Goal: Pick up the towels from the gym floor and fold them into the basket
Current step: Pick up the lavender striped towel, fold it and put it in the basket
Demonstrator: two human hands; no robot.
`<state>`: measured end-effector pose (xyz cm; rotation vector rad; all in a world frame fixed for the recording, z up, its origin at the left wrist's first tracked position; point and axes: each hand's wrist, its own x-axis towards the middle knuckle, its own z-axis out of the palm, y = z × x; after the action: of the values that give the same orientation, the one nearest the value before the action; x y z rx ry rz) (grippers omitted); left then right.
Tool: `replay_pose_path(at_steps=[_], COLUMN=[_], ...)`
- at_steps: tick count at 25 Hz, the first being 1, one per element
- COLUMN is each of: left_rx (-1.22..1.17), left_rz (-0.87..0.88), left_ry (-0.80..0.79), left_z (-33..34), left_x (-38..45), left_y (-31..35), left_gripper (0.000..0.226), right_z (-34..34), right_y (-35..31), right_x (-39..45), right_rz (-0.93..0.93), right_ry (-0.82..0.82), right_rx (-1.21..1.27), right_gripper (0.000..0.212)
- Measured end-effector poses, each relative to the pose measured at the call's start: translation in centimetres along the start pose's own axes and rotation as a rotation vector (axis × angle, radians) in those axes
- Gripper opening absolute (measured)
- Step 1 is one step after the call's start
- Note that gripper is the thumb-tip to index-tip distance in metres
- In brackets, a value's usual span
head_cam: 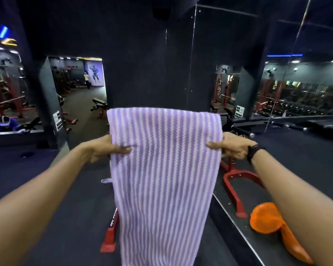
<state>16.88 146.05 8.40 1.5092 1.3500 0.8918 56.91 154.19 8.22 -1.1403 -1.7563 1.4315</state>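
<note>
One lilac-and-white striped knitted towel (163, 181) hangs in the air at the middle of the view, held up in front of the person with its top part folded over away from them and its length dropping past the bottom edge; a small fabric loop (104, 181) sticks out from its left side. Both hands grip it at the same height: the left hand (106, 149) pinches the left edge with the thumb on the near face and the fingers curled behind, and the right hand (230, 147), wearing a black wristband (253, 151), pinches the right edge the same way. Behind the towel stands a red metal bench frame (111, 237) with white lettering on its bar, too partly hidden to read. To the right a wall mirror (306, 89) meets the dark rubber floor (46, 169), and an orange cloth (269, 219) shows low beside it, partly behind the right forearm. A small sheet of printed squares (58, 121) is fixed to a dark pillar on the left, its print illegible.
</note>
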Motion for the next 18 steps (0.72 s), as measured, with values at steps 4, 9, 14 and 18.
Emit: replay_pose_path(at_steps=[4,9,14,18], left_rx=[-0.195,-0.363,0.130,-0.164], left_rz=[0.019,0.020,-0.184,-0.095], left_ry=[0.170,0.351,0.237,0.334], left_z=[-0.7,-0.8,-3.2,-2.5], left_x=[0.9,3.3,3.6,3.7], left_y=[-1.0,1.5,1.3,1.0], left_gripper=[0.078,0.016,0.032,0.011], right_z=[0.4,0.6,2.0,0.1], right_y=[0.4,-3.3,-3.0,-2.1], right_x=[0.5,1.1,2.1,2.6], right_rz=[-0.016,-0.192,-0.069,-0.037], right_ry=[0.203,0.210,0.264,0.415], right_rx=[0.151,0.352,-0.250,0.008], right_gripper=[0.032,0.024,0.011,0.018])
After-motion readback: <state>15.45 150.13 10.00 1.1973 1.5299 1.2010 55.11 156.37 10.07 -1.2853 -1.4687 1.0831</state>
